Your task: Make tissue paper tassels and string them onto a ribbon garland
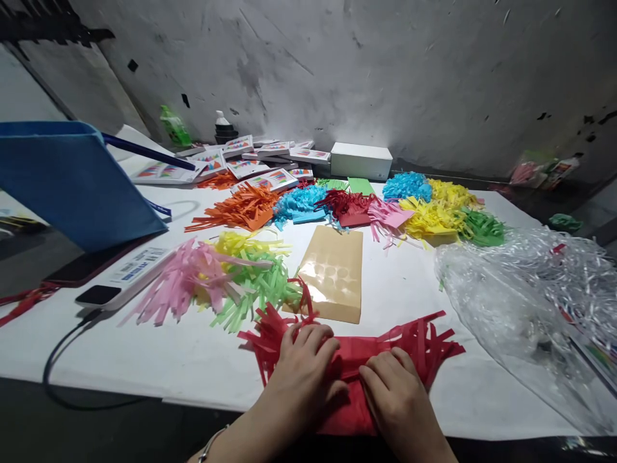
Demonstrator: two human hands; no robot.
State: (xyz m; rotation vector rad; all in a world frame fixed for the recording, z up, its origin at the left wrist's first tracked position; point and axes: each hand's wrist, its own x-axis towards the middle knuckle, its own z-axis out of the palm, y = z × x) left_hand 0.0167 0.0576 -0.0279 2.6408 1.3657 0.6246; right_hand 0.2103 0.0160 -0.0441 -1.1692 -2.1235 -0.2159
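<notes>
A sheet of red tissue paper [351, 411] with fringed ends lies near the table's front edge, its plain middle between my hands. My left hand [311, 363] presses over the left part, fingers bent and closed on the paper. On the right part, my right hand [393, 386] grips a fold with its fingers curled together. Red strips fan out past both hands. Just beyond lies a tan sheet of clear round stickers [332, 276]. Left of it are tissue fringe bundles in pink [186, 280], green [265, 283] and yellow [236, 247].
Across the back runs a row of fringe bundles, including orange [245, 206], blue [301, 202] and yellow [434, 218]. Behind them are flat printed boxes [274, 180] and a white box [361, 161]. A clear plastic bag [520, 321] spreads at right; a white cabled device [128, 276] and blue stand [81, 180] are left.
</notes>
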